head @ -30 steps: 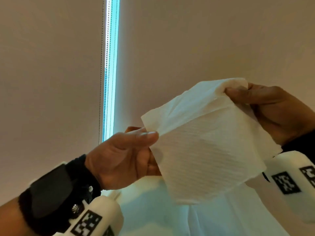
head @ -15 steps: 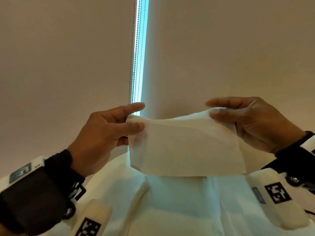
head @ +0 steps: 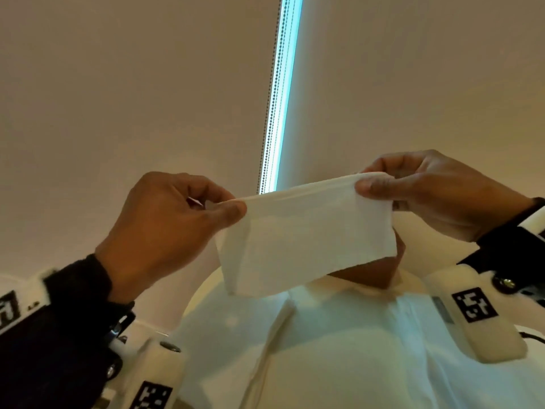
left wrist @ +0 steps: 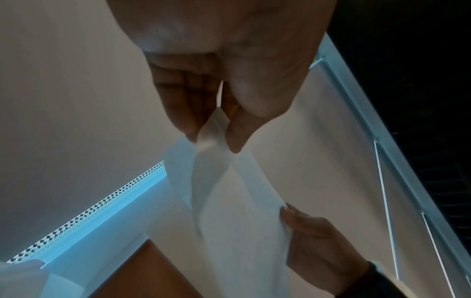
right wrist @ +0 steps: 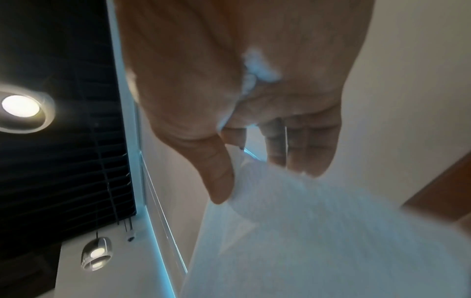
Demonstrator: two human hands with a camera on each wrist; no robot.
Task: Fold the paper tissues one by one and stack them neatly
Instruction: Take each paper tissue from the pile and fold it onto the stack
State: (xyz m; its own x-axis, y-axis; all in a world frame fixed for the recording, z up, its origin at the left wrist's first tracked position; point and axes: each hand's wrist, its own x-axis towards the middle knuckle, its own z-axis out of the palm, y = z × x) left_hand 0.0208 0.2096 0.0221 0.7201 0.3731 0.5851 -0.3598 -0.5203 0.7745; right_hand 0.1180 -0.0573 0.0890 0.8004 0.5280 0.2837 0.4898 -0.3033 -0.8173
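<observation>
The paper tissue (head: 306, 237) is hanging doubled between your fingers, so its layers are lining up; your left hand (head: 165, 228) and right hand (head: 436, 196) are each pinching a top corner, pulling the edge taut.

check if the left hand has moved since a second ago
Yes, leftward. The left hand, pinching the tissue, now sits wholly left of the lit window strip; earlier its fingertips reached right of it.

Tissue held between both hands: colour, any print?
Plain white tissue, no print visible; clearest in the head view.
</observation>
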